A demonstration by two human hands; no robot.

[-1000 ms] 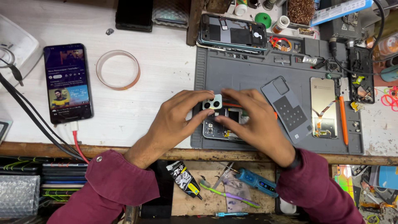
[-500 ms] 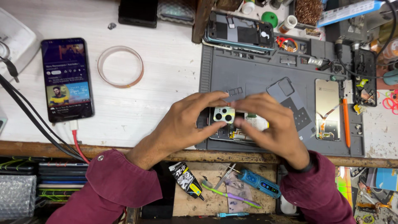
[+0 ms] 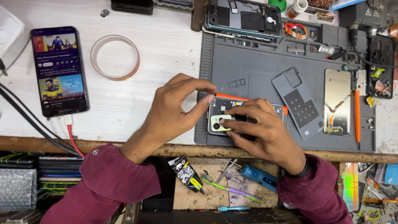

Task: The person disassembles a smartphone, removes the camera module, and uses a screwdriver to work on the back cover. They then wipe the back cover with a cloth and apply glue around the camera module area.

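Note:
An opened phone point(image 3: 224, 108) with an orange edge lies on a grey work mat point(image 3: 257, 70) near the bench's front edge. A pale green camera bezel point(image 3: 218, 123) sits on its lower left corner. My left hand point(image 3: 174, 110) pinches the phone's left side, thumb and forefinger curled above it. My right hand point(image 3: 261, 128) lies over the phone's body, with one fingertip pressing on the bezel. Most of the phone is hidden under my right hand.
A lit phone point(image 3: 59, 69) lies on a cable at the left, next to a tape ring point(image 3: 115, 57). On the mat lie a grey back cover point(image 3: 302, 101), a screen panel point(image 3: 336, 101), an orange tool point(image 3: 357, 116) and another opened phone point(image 3: 244, 16). Tools lie in the drawer point(image 3: 224, 182) below.
Both hands have come closer together over the phone. The green bezel went from between my fingers down onto the phone's corner, with my right fingertip now on it.

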